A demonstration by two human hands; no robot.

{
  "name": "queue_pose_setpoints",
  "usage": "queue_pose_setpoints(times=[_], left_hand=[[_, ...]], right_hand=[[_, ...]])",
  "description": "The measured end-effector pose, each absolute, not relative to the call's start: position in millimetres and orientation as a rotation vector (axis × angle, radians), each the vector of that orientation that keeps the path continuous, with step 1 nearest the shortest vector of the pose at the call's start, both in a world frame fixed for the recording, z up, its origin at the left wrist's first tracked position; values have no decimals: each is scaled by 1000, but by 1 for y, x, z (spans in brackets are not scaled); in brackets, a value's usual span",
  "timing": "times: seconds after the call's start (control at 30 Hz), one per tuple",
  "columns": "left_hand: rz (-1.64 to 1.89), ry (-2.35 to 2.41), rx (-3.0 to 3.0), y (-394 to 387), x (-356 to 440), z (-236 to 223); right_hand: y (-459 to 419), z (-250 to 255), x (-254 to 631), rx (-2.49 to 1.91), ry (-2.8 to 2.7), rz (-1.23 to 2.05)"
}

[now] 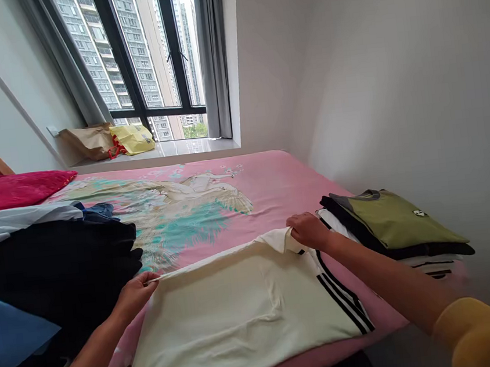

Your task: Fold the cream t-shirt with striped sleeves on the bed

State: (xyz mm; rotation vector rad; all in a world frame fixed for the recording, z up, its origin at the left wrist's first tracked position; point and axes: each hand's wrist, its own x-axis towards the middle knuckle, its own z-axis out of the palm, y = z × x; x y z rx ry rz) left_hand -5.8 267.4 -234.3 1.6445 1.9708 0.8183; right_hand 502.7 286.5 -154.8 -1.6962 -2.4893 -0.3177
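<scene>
A cream shirt [215, 315] with black stripes on its right-hand end lies spread across the near edge of the bed. My left hand [137, 289] pinches its far left corner between thumb and fingers. At the far right, the fingers of my right hand [309, 230] are closed on the shirt's edge, where a flap of cloth is bunched up. A crease and a few wrinkles run across the middle of the cloth. The undersides of both hands are hidden.
On the right of the bed sits a stack of folded clothes with an olive-green shirt [391, 218] on top. A heap of dark clothes [65, 266] and a blue garment [11, 333] lies at left. The pink bedsheet [266, 181] reaches toward a windowsill with a yellow bag [134, 138].
</scene>
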Motion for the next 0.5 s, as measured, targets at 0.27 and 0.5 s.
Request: queue_pose_setpoints(times=[0.27, 0.5], left_hand=[[609, 1742, 2119, 218, -1, -249], [615, 1805, 2157, 197, 1, -255]], right_hand=[[220, -178, 513, -1499, -2738, -210], [193, -201, 513, -1559, -2760, -169]])
